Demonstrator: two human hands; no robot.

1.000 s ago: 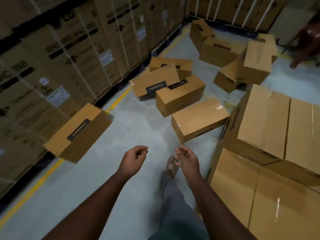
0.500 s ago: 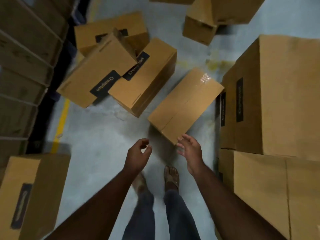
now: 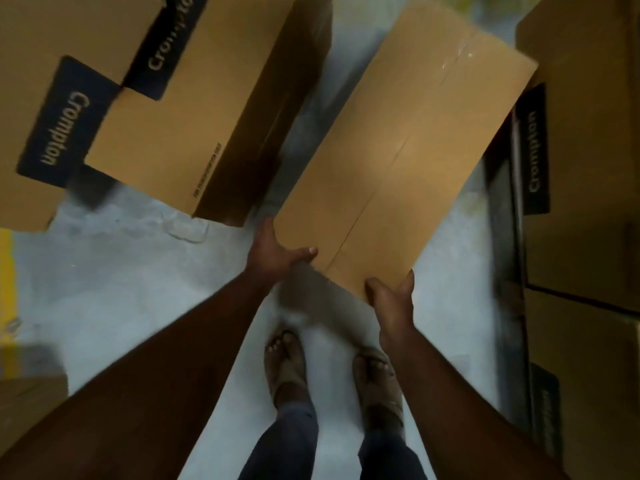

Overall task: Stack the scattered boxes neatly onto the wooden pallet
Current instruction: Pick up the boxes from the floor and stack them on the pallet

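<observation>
Bare forearms point(image 3: 149, 372), no sleeves showing; dark blue trousers point(image 3: 291, 441); open-toed sandals point(image 3: 285, 367), seemingly tan.

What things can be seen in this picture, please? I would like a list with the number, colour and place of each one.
held box: 1, plain brown, centre, taped seam on top, near end gripped at both corners
labelled boxes: 2, brown with dark Crompton labels, upper left, overlapping
stacked boxes: several, brown with dark labels, right edge
box corner: 1, brown, lower left edge
floor: 1, grey concrete, under everything
floor line: 1, yellow, left edge
feet: 2, in sandals, bottom centre, dark trousers above
left hand: 1, grips the box's near left corner
right hand: 1, grips the box's near right corner
</observation>
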